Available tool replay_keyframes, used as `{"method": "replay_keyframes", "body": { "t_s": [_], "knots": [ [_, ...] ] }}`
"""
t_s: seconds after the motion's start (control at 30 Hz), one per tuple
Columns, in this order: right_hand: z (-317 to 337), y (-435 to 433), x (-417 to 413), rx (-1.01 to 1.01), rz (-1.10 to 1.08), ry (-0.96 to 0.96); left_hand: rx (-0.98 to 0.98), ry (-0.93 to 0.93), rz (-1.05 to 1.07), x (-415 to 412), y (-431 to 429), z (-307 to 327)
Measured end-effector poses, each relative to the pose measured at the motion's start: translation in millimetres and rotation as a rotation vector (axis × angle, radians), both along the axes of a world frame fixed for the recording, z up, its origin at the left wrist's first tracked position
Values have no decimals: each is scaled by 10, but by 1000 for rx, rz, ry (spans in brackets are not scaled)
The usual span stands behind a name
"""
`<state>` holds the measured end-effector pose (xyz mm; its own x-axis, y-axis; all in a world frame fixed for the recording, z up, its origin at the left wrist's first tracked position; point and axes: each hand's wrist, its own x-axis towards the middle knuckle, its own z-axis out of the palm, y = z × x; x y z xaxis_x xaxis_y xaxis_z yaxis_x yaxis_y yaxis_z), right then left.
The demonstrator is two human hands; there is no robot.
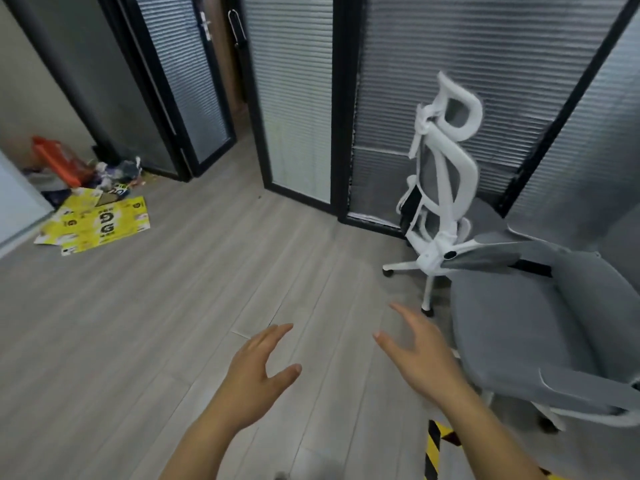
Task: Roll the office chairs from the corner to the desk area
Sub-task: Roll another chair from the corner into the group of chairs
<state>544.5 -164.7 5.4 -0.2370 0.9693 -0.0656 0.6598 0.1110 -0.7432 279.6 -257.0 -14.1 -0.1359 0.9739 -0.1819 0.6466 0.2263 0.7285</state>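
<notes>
- Office chair: grey seat, white frame; at R by glass partition, on wood floor.
- White backrest: upright beyond seat; same chair or a 2nd, can't tell.
- L hand: fingers spread, empty, over floor.
- R hand: fingers spread, empty, near seat edge, not touching.
- Step: reaching for chair, pre-grip.
- Next: needs a hold on armrest or back, then a push; desk area not in view.
</notes>
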Motion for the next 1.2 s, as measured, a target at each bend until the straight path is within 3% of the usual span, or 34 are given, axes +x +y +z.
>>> {"method": "replay_keyframes", "body": {
  "t_s": [0.23,0.43,0.7,0.9,1.07,1.2],
  "knots": [
    [81,1873,-241,78,-196,-111,4,-14,-152,-580,2204,-309],
    [616,3293,-281,132,-375,-181,58,28,-333,-822,4261,-56],
    [291,4629,9,110,-516,-182,87,38,-558,-277,6625,-140],
    [2,5951,420,131,-618,-295,38,236,-703,256,8313,-212],
    [-174,6831,384,71,-606,-402,163,257,-756,497,9367,-21],
    [-320,7031,217,116,-775,-392,288,257,-809,586,9974,31]
  ]
}}
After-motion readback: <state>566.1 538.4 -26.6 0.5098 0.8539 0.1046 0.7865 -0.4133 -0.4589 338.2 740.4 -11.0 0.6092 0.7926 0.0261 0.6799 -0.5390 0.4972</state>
